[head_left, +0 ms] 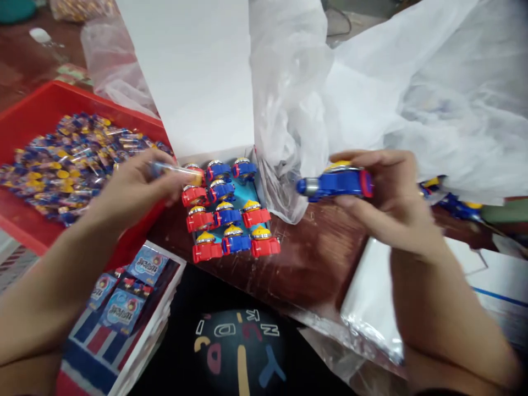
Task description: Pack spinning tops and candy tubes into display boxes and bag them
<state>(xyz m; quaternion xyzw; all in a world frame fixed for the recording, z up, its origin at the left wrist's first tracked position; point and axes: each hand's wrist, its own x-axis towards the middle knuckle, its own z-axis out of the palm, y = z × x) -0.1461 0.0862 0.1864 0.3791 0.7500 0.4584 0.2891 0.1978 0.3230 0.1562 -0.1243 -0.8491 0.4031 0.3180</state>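
My left hand (pixel 132 181) pinches a small clear tube with a yellow end (pixel 175 171), held over the left edge of the open box. Away to the right, my right hand (pixel 394 203) grips a blue toy (pixel 340 183) with a yellow top, a red end and a grey tip pointing left. Between the hands stands the box (pixel 244 193), its inside turquoise and its white lid (pixel 198 71) raised. Rows of red toys (pixel 201 220) and blue toys (pixel 226 214) with yellow and silver tops sit in it. A gap shows in the right column.
On the left, a red bin (pixel 111 105) holds many small wrapped tubes (pixel 66 165). Printed cartons (pixel 146 264) are stacked at lower left. Clear plastic bags (pixel 289 82) lie behind the box; more blue toys (pixel 451 203) and a white plastic-wrapped pack (pixel 371 286) are at right.
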